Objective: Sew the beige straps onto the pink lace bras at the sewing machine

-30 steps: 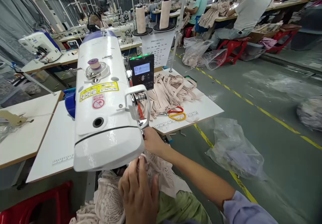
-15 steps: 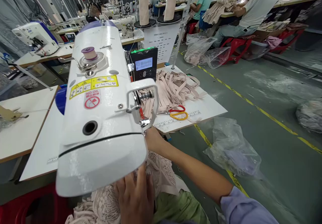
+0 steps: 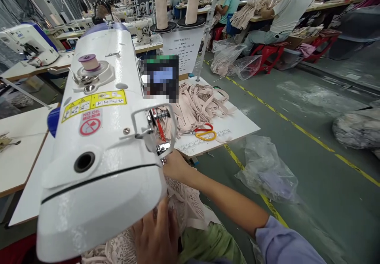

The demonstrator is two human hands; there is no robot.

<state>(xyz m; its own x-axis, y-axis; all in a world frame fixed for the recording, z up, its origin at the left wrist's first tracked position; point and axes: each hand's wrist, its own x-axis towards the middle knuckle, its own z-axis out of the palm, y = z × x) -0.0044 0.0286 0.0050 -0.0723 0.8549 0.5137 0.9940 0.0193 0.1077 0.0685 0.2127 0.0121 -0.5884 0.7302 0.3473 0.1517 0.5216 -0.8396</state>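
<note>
A white sewing machine [image 3: 97, 145] fills the left and middle, its head over my hands. Beneath its front end my left hand [image 3: 157, 234] has its fingers bent on beige lace fabric [image 3: 120, 246], gripping it; the fingertips are partly hidden. My right hand [image 3: 175, 166] reaches in from the right, behind the machine head; its fingers are out of sight, so its grip does not show. More lace hangs between the hands, over a green cloth [image 3: 210, 244] on my lap. The needle area is covered by the head.
Right of the machine, a pile of beige straps [image 3: 196, 101] lies on the white tabletop [image 3: 237, 127], with red-and-yellow scissors [image 3: 204, 132] before it. Two thread cones [image 3: 192, 4] stand behind. Plastic bags [image 3: 270, 173] lie on the floor. People [image 3: 292, 10] sit working farther back.
The view has shifted, so the machine appears larger and farther left. Both hands stay at the lace beneath the machine head, with little visible movement.
</note>
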